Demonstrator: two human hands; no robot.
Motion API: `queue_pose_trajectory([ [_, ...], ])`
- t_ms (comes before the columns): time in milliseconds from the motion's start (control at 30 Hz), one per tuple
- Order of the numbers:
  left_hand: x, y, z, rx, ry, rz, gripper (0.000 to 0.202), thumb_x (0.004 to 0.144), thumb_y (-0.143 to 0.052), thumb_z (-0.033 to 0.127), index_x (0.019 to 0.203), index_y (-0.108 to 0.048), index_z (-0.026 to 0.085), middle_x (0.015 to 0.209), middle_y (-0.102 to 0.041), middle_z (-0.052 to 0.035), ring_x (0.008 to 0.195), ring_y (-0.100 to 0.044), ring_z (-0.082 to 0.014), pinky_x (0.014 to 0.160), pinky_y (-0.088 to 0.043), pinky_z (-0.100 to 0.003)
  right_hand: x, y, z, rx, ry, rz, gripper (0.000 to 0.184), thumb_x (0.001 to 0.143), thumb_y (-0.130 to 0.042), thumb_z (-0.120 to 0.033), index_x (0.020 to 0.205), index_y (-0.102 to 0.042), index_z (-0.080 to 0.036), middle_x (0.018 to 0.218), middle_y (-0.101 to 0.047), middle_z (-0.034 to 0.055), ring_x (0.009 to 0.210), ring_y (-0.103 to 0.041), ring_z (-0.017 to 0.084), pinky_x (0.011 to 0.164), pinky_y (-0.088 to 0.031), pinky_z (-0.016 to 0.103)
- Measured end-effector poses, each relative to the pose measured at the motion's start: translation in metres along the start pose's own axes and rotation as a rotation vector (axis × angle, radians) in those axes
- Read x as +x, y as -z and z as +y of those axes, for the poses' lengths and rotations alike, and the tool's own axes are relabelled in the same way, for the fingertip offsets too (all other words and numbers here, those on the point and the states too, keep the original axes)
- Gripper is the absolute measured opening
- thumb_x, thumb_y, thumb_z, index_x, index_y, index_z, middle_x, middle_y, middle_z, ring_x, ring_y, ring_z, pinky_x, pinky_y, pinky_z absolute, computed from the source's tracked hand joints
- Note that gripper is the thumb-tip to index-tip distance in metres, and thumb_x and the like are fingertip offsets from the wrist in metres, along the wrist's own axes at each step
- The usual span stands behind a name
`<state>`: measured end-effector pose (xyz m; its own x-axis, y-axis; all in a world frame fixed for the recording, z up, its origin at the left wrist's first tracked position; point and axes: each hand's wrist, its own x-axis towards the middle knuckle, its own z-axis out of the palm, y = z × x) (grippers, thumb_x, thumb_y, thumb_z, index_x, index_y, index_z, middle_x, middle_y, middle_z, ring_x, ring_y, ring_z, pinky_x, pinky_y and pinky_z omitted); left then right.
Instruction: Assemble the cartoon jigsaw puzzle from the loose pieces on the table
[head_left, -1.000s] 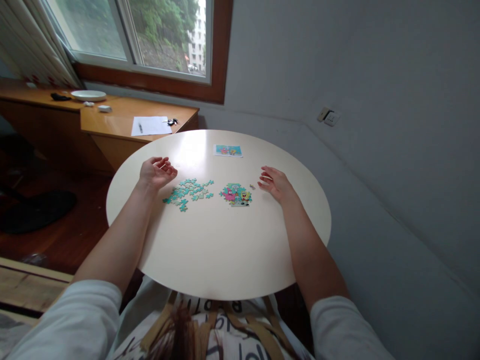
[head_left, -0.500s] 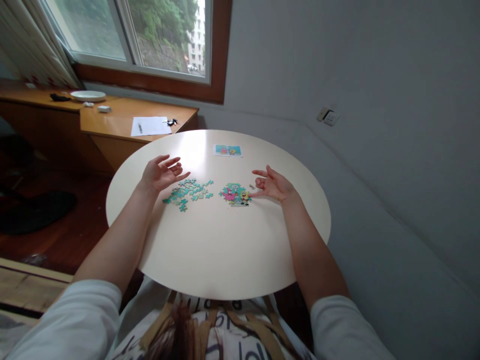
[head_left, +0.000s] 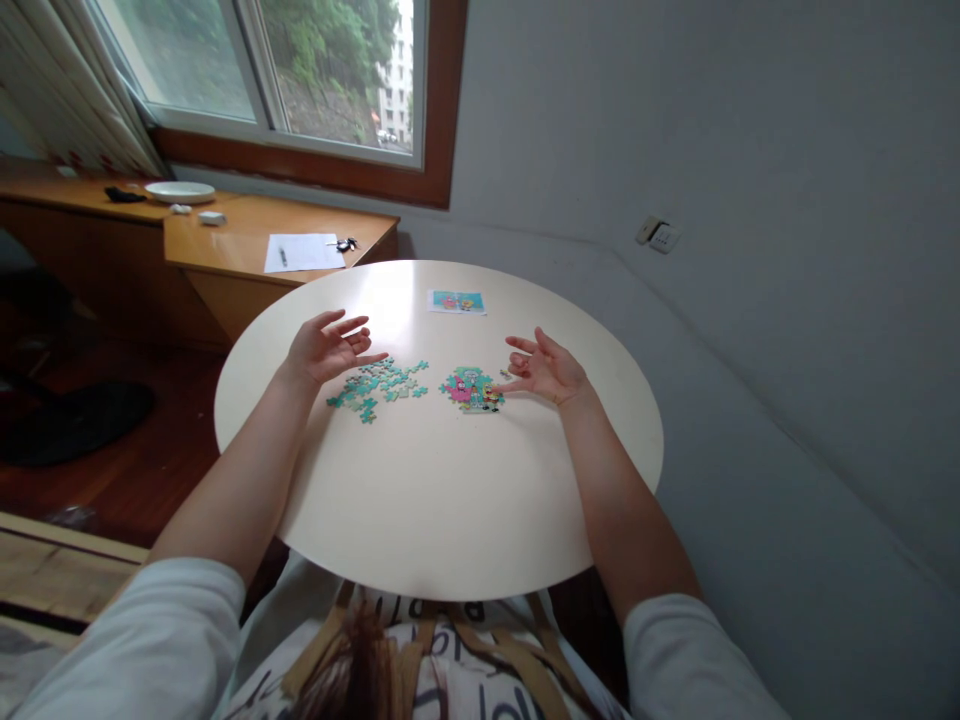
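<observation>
My left hand (head_left: 330, 348) hovers over the left part of the table, fingers spread and nothing in them. Just below and right of it lie several loose teal jigsaw pieces (head_left: 386, 383) in a scattered heap. A partly joined jigsaw puzzle (head_left: 469, 388) with pink, teal and yellow cartoon figures rests right of the heap. My right hand (head_left: 551, 368) is beside its right edge, fingers apart and holding nothing; its thumb or a fingertip overlaps the puzzle's edge, and I cannot tell whether it touches. Small pieces (head_left: 505, 374) lie between that hand and the puzzle.
A picture card (head_left: 457, 302) in matching colours lies toward the back of the round white table (head_left: 442, 500). Behind it, a wooden desk (head_left: 240, 225) carries a paper sheet (head_left: 300, 253), keys (head_left: 346, 244) and a white plate (head_left: 180, 192). A wall stands at the right.
My left hand has shifted slightly right. My right hand has moved only a little, its fingers still apart. The puzzle and loose pieces look the same.
</observation>
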<state>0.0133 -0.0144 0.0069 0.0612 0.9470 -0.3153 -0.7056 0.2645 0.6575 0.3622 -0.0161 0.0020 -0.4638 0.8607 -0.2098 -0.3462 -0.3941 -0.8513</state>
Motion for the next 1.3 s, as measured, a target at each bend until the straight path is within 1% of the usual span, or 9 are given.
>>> queue_pose_trajectory([
  [133,-0.002,-0.002,-0.001,-0.003,-0.016,0.046,0.019,0.076,-0.057,0.024,0.092,-0.063,0.014,0.068,-0.059,-0.011,0.059,-0.059,-0.0227,0.075,-0.052,-0.06,0.002,-0.02,0.004,0.082,0.045,0.001,0.043,0.087,-0.042,-0.059,0.095,-0.057,-0.019,0.058,-0.051,-0.0043,0.054,-0.046,0.012,0.089,-0.047,0.056],
  [267,-0.003,-0.004,0.0,-0.029,-0.016,0.063,0.018,0.077,-0.059,0.025,0.09,-0.064,0.015,0.066,-0.059,-0.0108,0.059,-0.059,-0.0238,0.074,-0.052,-0.061,0.013,-0.043,0.018,0.132,0.003,-0.009,0.046,0.083,-0.047,-0.062,0.097,-0.056,-0.019,0.061,-0.053,-0.0026,0.056,-0.048,0.012,0.089,-0.048,0.053],
  [367,-0.003,-0.003,0.0,-0.03,-0.015,0.063,0.019,0.076,-0.059,0.025,0.091,-0.064,0.015,0.065,-0.059,-0.01,0.059,-0.059,-0.0238,0.074,-0.053,-0.061,0.02,-0.05,0.027,0.148,-0.039,-0.025,0.046,0.082,-0.049,-0.062,0.098,-0.056,-0.019,0.063,-0.054,-0.0027,0.055,-0.048,0.012,0.089,-0.047,0.055],
  [500,-0.002,-0.002,0.0,-0.005,-0.012,0.032,0.021,0.076,-0.058,0.025,0.092,-0.064,0.014,0.066,-0.059,-0.0111,0.06,-0.059,-0.0237,0.074,-0.053,-0.06,0.022,-0.05,0.03,0.159,-0.045,-0.034,0.048,0.083,-0.046,-0.062,0.099,-0.055,-0.018,0.064,-0.054,-0.0028,0.055,-0.049,0.011,0.089,-0.044,0.06],
  [833,0.001,0.001,0.0,0.011,-0.006,0.017,0.021,0.074,-0.059,0.026,0.091,-0.064,0.014,0.068,-0.06,-0.0118,0.061,-0.06,-0.0238,0.075,-0.053,-0.059,0.021,-0.051,0.03,0.157,-0.063,-0.039,0.049,0.085,-0.044,-0.062,0.1,-0.056,-0.017,0.064,-0.055,-0.0024,0.055,-0.05,0.011,0.089,-0.045,0.059],
  [967,0.002,0.0,0.001,0.017,-0.008,0.015,0.023,0.074,-0.058,0.025,0.093,-0.064,0.013,0.067,-0.059,-0.0112,0.061,-0.06,-0.024,0.075,-0.053,-0.061,0.02,-0.05,0.028,0.162,-0.067,-0.041,0.048,0.086,-0.043,-0.061,0.1,-0.056,-0.017,0.064,-0.055,-0.0021,0.055,-0.049,0.011,0.089,-0.045,0.058],
  [1133,0.003,0.002,0.0,0.09,0.003,-0.006,0.027,0.074,-0.057,0.023,0.097,-0.064,0.013,0.069,-0.06,-0.0099,0.062,-0.06,-0.0226,0.082,-0.05,-0.063,0.021,-0.041,0.026,0.184,-0.047,-0.056,0.048,0.083,-0.047,-0.061,0.101,-0.055,-0.018,0.065,-0.056,-0.0019,0.055,-0.05,0.012,0.088,-0.047,0.057],
  [1300,0.006,0.004,-0.002,0.215,0.035,-0.032,0.029,0.072,-0.059,0.024,0.099,-0.064,0.012,0.071,-0.061,-0.0088,0.063,-0.061,-0.0215,0.089,-0.046,-0.065,0.023,-0.031,0.028,0.204,-0.06,-0.063,0.047,0.087,-0.041,-0.059,0.103,-0.055,-0.016,0.066,-0.057,-0.0003,0.054,-0.05,0.012,0.086,-0.046,0.061],
])
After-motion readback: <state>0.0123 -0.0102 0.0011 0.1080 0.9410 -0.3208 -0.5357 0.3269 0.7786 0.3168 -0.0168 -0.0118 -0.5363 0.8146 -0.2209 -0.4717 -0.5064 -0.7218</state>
